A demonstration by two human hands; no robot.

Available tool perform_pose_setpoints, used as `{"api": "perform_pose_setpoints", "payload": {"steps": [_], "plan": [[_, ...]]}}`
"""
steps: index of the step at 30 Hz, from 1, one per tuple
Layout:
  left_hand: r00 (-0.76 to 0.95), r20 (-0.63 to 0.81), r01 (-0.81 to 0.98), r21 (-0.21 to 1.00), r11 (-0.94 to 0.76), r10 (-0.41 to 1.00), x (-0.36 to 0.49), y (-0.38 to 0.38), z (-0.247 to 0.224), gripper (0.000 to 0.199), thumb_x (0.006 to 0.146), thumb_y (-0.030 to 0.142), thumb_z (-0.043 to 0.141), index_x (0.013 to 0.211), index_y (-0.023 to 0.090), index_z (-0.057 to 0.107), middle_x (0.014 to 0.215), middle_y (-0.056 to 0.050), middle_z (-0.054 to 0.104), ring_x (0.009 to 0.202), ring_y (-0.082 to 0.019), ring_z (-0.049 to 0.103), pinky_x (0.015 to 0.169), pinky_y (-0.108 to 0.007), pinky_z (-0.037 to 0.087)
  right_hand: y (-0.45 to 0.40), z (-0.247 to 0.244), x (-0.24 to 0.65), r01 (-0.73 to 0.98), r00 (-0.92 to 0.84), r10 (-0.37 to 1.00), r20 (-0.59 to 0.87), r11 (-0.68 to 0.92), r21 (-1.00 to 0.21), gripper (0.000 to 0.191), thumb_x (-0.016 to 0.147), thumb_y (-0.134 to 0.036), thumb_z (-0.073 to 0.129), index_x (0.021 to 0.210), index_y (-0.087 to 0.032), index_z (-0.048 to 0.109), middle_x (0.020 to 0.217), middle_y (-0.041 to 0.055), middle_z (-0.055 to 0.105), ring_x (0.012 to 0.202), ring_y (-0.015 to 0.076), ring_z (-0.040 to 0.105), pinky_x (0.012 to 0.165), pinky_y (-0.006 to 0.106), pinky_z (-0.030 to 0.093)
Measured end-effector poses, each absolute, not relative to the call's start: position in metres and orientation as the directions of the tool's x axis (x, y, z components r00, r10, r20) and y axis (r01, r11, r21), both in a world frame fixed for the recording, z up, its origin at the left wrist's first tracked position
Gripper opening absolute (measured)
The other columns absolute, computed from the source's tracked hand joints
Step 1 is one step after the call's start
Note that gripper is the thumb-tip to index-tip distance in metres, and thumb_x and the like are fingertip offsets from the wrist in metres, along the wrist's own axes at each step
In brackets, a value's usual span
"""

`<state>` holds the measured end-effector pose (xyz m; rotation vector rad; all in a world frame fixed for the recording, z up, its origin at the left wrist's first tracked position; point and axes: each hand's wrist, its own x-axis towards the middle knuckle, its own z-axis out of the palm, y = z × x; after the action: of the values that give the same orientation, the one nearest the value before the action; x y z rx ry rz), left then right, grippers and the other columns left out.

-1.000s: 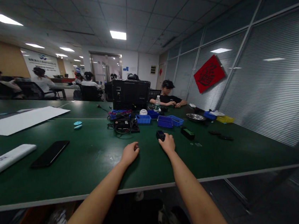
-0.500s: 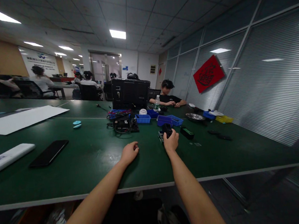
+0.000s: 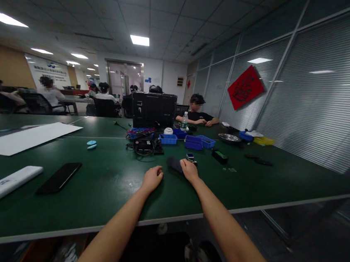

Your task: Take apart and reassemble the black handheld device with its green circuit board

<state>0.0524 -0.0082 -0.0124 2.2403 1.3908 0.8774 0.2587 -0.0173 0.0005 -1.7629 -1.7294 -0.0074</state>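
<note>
My right hand (image 3: pixel 189 170) is closed on a dark object (image 3: pixel 174 165), blurred by motion, that sticks out to its left just above the green table (image 3: pixel 114 204). Small electronic parts (image 3: pixel 190 157) lie just behind that hand. My left hand (image 3: pixel 153 179) rests on the tabletop with its fingers curled in; whether anything is inside them is hidden. Further right on the table is a black and green box (image 3: pixel 220 156).
Behind my hands are a black device with cables (image 3: pixel 143 146), blue trays (image 3: pixel 168 139), a baseball (image 3: pixel 168 131), a bottle (image 3: pixel 184 121) and a monitor (image 3: pixel 154 109). A phone (image 3: pixel 59 177) and a white device (image 3: pixel 11 183) lie left. A person (image 3: pixel 198 114) sits across.
My right hand has moved left with the dark object, away from the small electronic parts, which now show more. My left hand stays in about the same place.
</note>
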Motion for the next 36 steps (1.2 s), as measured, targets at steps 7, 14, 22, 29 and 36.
{"api": "perform_pose_setpoints", "payload": {"steps": [7,14,22,29,36], "plan": [[0.333,0.304,0.673,0.586,-0.451,0.893,0.052,-0.009,-0.01,0.033,0.076,0.025,0.048,0.107,0.018,0.058,0.094,-0.003,0.065,0.087,-0.015,0.057,0.077,-0.024,0.04,-0.024,0.0,0.249,0.929,-0.105,0.839,0.534,0.274,-0.248,0.057,0.067,-0.042,0.063,0.118,-0.023,0.05,0.113,0.0086,0.05,0.104,0.0229,0.046,0.088,0.034,0.037],[0.335,0.316,0.666,0.587,-0.46,0.888,0.051,-0.008,-0.012,0.032,0.077,0.025,0.048,0.107,0.019,0.058,0.094,-0.003,0.065,0.088,-0.016,0.058,0.078,-0.025,0.041,-0.015,-0.002,0.251,0.811,0.206,0.888,0.412,0.081,-0.579,0.039,0.079,-0.042,0.046,0.106,-0.016,0.057,0.08,0.0056,0.06,0.074,0.0175,0.057,0.068,0.027,0.043],[0.322,0.328,0.658,0.597,-0.459,0.888,0.051,-0.008,-0.012,0.032,0.076,0.024,0.048,0.106,0.02,0.059,0.093,-0.002,0.066,0.086,-0.016,0.058,0.077,-0.025,0.041,-0.017,0.004,0.257,0.763,0.162,0.901,0.403,0.145,-0.63,0.042,0.085,-0.048,0.034,0.089,-0.021,0.066,0.085,0.0058,0.064,0.083,0.0184,0.058,0.075,0.028,0.04],[0.331,0.297,0.662,0.603,-0.445,0.896,0.051,-0.01,-0.009,0.032,0.077,0.023,0.047,0.107,0.02,0.058,0.093,-0.003,0.065,0.087,-0.015,0.058,0.078,-0.025,0.042,-0.017,0.0,0.253,0.698,-0.064,0.904,0.422,0.343,-0.629,0.035,0.067,-0.032,0.061,0.1,-0.02,0.063,0.095,0.0045,0.06,0.089,0.0168,0.054,0.081,0.028,0.039],[0.394,0.434,0.654,0.487,-0.579,0.81,0.054,-0.017,-0.007,0.056,0.078,0.028,0.049,0.132,0.026,0.034,0.128,-0.005,0.046,0.113,-0.018,0.046,0.094,-0.029,0.036,-0.009,0.0,0.261,0.712,0.179,0.94,0.29,0.08,-0.697,0.036,0.076,-0.04,0.045,0.055,-0.015,0.059,0.05,0.0005,0.053,0.052,0.0139,0.049,0.051,0.023,0.031]]}}
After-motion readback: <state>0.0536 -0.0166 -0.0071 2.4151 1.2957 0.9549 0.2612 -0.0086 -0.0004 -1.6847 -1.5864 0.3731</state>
